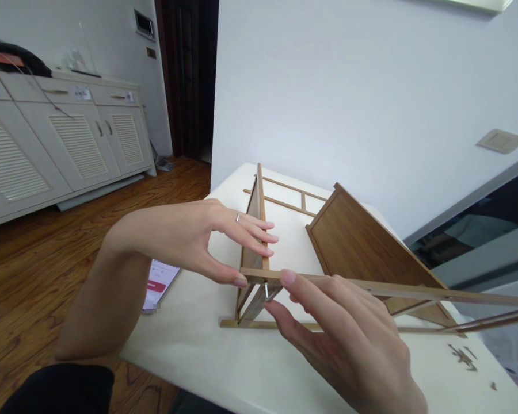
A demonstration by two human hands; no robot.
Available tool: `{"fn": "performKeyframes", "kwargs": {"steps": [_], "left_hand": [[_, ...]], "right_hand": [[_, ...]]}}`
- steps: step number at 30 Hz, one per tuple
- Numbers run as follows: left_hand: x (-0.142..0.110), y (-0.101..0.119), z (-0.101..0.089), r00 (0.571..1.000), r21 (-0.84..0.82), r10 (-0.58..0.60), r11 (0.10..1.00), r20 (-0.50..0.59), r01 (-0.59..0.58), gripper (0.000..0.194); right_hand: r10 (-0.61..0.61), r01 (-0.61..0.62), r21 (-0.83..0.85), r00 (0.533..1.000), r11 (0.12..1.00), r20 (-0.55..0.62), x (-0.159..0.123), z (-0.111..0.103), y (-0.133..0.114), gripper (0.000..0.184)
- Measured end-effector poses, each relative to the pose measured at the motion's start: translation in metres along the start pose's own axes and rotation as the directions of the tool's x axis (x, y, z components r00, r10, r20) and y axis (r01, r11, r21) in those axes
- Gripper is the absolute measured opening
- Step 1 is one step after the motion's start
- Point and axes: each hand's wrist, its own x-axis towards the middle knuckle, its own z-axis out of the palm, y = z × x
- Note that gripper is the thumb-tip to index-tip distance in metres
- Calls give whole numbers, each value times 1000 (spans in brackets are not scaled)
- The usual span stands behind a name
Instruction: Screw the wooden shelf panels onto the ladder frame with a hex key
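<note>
A small bamboo rack stands half-built on a white table (207, 345). My left hand (190, 238) pinches the upright bamboo panel (255, 221) at its near top corner, thumb on the end of a long thin wooden rail (414, 291) and fingers over the panel's edge. My right hand (349, 339) grips the same rail beside that corner, forefinger on top and thumb below. A metal screw (266, 291) sticks out under the joint. A second brown panel (362, 241) leans to the right.
A phone or card (159, 283) lies at the table's left edge. Small dark fittings (463, 356) lie at the right. A white wall stands behind, white louvred cabinets (60, 149) stand at the left, and the floor is wood.
</note>
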Motion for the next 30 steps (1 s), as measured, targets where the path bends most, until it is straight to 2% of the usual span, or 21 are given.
{"fn": "performKeyframes", "kwargs": {"steps": [9, 14, 19, 23, 28, 30], "left_hand": [[1, 1, 0, 1000, -16, 22, 1000, -17, -22, 61], [1, 1, 0, 1000, -17, 14, 1000, -17, -14, 61], [1, 0, 0, 1000, -3, 12, 1000, -1, -12, 60], [1, 0, 0, 1000, 9, 11, 1000, 4, -11, 61], [0, 0, 0, 1000, -1, 17, 1000, -4, -17, 60], [0, 0, 0, 1000, -7, 15, 1000, -8, -15, 61]], "right_hand": [[38, -38, -6, 999, 999, -27, 1, -1, 2, 21], [27, -30, -49, 997, 998, -68, 0, -2, 5, 23], [26, -26, -42, 1000, 999, 3, 0, -4, 5, 29], [34, -35, -61, 999, 998, -23, 0, -5, 5, 22], [49, -47, 36, 998, 998, -48, -4, -3, 2, 20], [60, -59, 21, 997, 998, -46, -5, -3, -1, 19]]}}
